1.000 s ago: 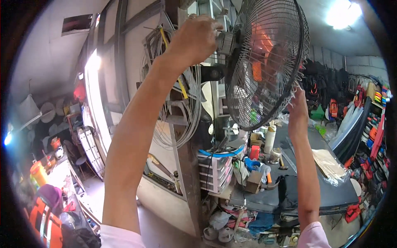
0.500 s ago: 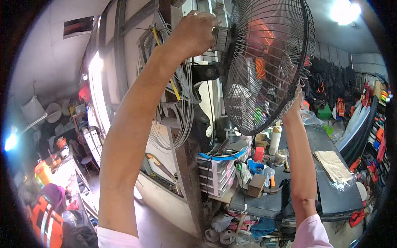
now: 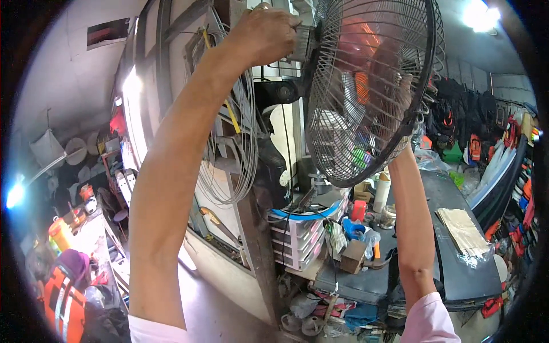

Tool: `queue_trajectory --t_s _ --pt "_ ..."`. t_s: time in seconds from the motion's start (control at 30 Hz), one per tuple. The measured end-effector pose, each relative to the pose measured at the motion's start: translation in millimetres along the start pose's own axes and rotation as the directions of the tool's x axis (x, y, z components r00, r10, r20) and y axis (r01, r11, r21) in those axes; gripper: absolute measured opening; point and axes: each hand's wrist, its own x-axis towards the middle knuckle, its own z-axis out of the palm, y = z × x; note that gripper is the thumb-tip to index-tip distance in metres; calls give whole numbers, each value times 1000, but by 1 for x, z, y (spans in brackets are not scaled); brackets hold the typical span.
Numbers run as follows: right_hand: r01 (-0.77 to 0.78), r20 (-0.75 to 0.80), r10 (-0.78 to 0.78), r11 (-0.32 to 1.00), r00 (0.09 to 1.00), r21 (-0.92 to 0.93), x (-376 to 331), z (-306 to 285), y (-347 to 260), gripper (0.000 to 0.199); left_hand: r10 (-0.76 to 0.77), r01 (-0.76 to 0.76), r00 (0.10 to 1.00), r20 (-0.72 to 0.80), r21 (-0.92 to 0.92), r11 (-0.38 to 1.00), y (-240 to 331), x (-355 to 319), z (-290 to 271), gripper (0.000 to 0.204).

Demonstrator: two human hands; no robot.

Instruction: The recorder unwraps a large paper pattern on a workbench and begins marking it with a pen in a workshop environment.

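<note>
A fan (image 3: 366, 108) with a black rim and wire cage is fixed high up in front of me, tilted, with something orange-red showing through its wires. My left hand (image 3: 267, 35) is raised behind the cage at the fan's back housing (image 3: 301, 44). Its fingers are curled closed, and what they grip is mostly hidden. On the far side of the cage, my right hand (image 3: 396, 94) reaches up against the wires. The mesh covers its fingers, so their grip is unclear. Below the housing sits a black bracket joint (image 3: 281, 91).
Coiled grey wire (image 3: 243, 166) hangs on the post (image 3: 260, 257) beside my left arm. Below the fan stand white plastic drawers (image 3: 297, 243) and a dark table (image 3: 457, 263) with a paper stack (image 3: 462, 228), a small cardboard box (image 3: 353, 254) and a white bottle (image 3: 381, 191).
My view has shifted slightly, and the fan cage appears a little wider and turned more toward me. Both hands stay at the fan; the left sits slightly lower and further left in view.
</note>
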Motion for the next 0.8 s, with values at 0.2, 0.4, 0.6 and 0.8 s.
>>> queue_trajectory --t_s 0.2,0.4,0.6,0.8 --pt "-127 52 123 989 991 72 6 -10 -10 47 49 -46 999 13 -200 979 1 3 -14 24" --pt "-258 112 245 960 963 112 9 -17 -33 50 43 -63 993 111 175 983 16 0 -23 24" --pt "-397 152 374 903 915 165 19 -19 -56 54 39 -26 986 163 -76 997 -1 11 -7 21" --pt "-497 180 464 829 867 255 30 -28 -88 57 52 -34 986 161 -109 993 -9 6 2 26"
